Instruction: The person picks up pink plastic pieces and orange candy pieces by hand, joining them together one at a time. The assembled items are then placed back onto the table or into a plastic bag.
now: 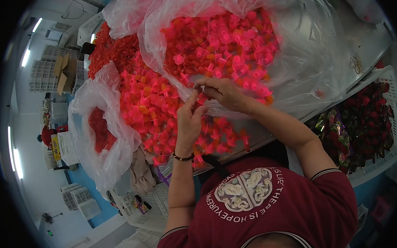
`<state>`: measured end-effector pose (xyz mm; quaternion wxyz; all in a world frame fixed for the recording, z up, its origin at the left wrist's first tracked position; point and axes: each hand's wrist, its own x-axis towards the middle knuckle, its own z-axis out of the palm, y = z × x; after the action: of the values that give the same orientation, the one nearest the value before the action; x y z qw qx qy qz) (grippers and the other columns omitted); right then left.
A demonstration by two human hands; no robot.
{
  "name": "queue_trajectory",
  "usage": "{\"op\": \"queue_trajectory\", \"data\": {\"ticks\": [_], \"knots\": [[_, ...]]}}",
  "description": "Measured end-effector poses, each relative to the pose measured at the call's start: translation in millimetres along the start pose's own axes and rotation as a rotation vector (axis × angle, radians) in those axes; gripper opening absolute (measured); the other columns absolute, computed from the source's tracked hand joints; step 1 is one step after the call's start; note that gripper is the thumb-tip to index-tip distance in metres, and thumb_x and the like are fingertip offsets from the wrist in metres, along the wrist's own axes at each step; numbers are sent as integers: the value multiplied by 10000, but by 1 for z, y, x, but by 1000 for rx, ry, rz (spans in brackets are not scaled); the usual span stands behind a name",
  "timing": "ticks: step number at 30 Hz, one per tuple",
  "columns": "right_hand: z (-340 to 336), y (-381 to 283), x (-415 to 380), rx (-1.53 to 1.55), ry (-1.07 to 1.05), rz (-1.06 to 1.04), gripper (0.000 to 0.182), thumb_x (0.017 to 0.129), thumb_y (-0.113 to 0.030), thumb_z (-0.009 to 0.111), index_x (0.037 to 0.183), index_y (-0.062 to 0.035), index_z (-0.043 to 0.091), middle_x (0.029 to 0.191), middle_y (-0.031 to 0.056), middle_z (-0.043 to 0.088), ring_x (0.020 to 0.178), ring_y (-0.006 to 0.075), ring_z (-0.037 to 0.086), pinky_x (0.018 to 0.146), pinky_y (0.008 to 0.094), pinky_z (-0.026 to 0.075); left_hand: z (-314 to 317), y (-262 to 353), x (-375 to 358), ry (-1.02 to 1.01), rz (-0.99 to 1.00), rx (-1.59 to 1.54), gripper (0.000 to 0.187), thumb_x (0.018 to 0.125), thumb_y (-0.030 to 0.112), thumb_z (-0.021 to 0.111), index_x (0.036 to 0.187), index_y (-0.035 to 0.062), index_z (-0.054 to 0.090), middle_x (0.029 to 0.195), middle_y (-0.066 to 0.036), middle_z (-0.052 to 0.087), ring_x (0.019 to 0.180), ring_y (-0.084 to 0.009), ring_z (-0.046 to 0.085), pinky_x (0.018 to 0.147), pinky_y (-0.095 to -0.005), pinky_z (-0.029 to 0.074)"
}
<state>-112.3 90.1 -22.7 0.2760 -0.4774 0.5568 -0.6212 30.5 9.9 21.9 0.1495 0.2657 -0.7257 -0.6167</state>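
The fingers of both hands are meeting near the centre of the frame, and this meeting point is the relation that is mattering most. The left hand [189, 124], wearing a beaded bracelet [183, 157], is pointing toward the top of the frame, with its index finger extending up to the other hand and its thumb standing a little apart. The right hand [227, 94] is coming in from the right side, with its fingers bending and keeping a narrow gap. A small piece may be sitting between the fingertips, but it is mostly hidden, so I cannot tell what they are holding, nor how its long axis is lying.

Around them, pink and orange pieces are lying in two places. The loose heap [146, 99] is spreading to the left of the fingers and below them; the left hand is the nearer one to it. The bagged pieces [248, 42] are lying above and to the right, in the open mouth of a clear plastic bag [315, 70]; the right hand is nearer there. Single pieces are pointing in many directions.
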Motion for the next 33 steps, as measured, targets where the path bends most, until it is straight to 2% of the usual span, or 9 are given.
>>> {"op": "queue_trajectory", "data": {"ticks": [6, 8, 10, 11, 13, 16, 17, 24, 33], "knots": [[16, -8, -1, 257, -76, 87, 321, 892, -37, 540, 1211, -20, 519, 837, 61, 580, 737, 136, 557, 689, 276, 464, -26, 12, -11, 142, 34, 251, 485, 836, -53, 523, 1316, -28, 459, 1174, -92, 601, 891, -105, 606, 789, -252, 493], [15, -12, -2, -228, -58, -95, 357, 858, -57, 582, 1206, -22, 509, 828, 89, 570, 748, 193, 566, 687, 311, 471, -61, 11, -5, 211, 41, 349, 466, 839, -31, 524, 1303, -17, 476, 1208, -79, 589, 934, -117, 615, 805, -260, 495], [10, 3, 1, -459, -31, -211, 356, 828, -63, 599, 1174, -25, 523, 848, 106, 568, 779, 227, 563, 709, 335, 469, -93, 6, 2, 629, 280, 822, 474, 831, 64, 604, 1291, 30, 493, 1265, -135, 545, 1039, -266, 574, 917, -394, 442], [9, 12, 1, -691, 8, -316, 355, 799, -68, 615, 1143, -29, 537, 868, 123, 565, 809, 260, 559, 731, 360, 467, -95, 1, 6, 627, 280, 819, 474, 831, 64, 604, 1291, 30, 493, 1265, -135, 545, 1039, -266, 574, 917, -394, 442], [16, 26, -1, -775, -4, -295, 314, 784, -72, 604, 1091, -32, 554, 895, 131, 562, 842, 271, 548, 753, 374, 457, -95, -8, 14, 789, 158, 1407, 537, 840, 213, 630, 1337, 107, 460, 1387, -135, 417, 1224, -338, 421, 981, -535, 339], [22, 35, 1, -945, 2, -312, 210, 766, -99, 575, 969, -46, 584, 890, 121, 554, 861, 270, 539, 770, 377, 443, -91, -45, 28, 674, 92, 1544, 577, 825, 318, 642, 1343, 155, 447, 1427, -110, 349, 1285, -342, 328, 972, -607, 289], [25, 35, 0, -1019, 16, -350, 156, 763, -121, 557, 899, -56, 597, 859, 103, 549, 848, 258, 539, 765, 366, 438, -95, -49, 29, 678, 84, 1539, 577, 825, 318, 642, 1343, 155, 447, 1427, -110, 349, 1285, -342, 328, 972, -607, 289], [23, 30, 3, -967, -51, -335, 173, 761, -99, 544, 915, -49, 606, 878, 115, 535, 852, 268, 531, 773, 371, 432, -145, -50, 26, 730, 101, 1499, 509, 804, 254, 656, 1270, 131, 491, 1354, -101, 417, 1240, -331, 374, 961, -552, 341], [18, 23, 5, -854, -131, -207, 208, 712, -54, 672, 885, -38, 558, 864, 124, 505, 851, 302, 539, 714, 394, 445, -160, -62, -11, 653, 227, 1410, 447, 754, 166, 681, 1167, 56, 552, 1266, -144, 480, 1210, -353, 389, 995, -456, 375]]}}
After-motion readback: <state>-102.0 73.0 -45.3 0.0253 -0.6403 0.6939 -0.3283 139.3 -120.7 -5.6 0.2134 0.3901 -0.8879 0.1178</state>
